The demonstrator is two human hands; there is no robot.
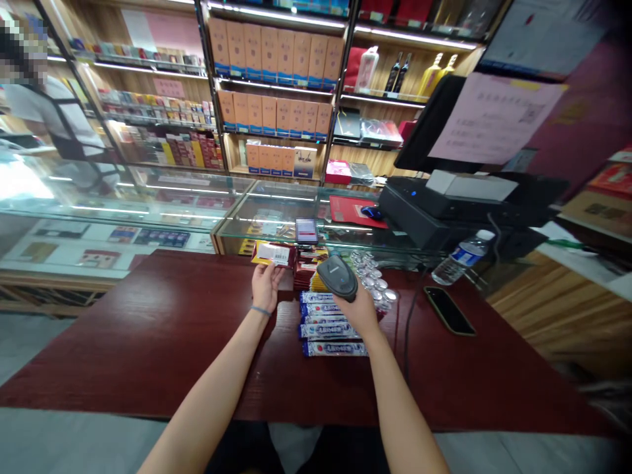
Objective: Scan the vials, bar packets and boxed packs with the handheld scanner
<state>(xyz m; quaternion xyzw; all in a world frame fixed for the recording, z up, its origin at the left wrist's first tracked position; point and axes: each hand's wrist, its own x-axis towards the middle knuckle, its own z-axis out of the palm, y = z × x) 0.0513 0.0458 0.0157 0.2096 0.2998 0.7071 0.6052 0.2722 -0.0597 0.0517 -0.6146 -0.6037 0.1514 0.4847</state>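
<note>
My left hand [266, 288] grips a small snack packet [272, 254] by its near edge, with a white barcode label facing up. The packet is yellow and dark red at its ends. In my right hand [361, 309] is a black barcode scanner [338, 276], its head pointing toward the far left. Beneath and beside the scanner lie several blue-and-white snack sticks [330, 329] in a row. Behind them sits a stack of red and yellow packets [307, 271]. Silver-topped small containers [376, 280] stand to the right, partly hidden by my right hand.
On the dark red table [162, 329], a phone [449, 309] and a water bottle [463, 258] are at right, near a cable [407, 322]. A glass display case [281, 204] borders the far edge. A cash register [419, 210] stands back right. A person [64, 118] is at far left.
</note>
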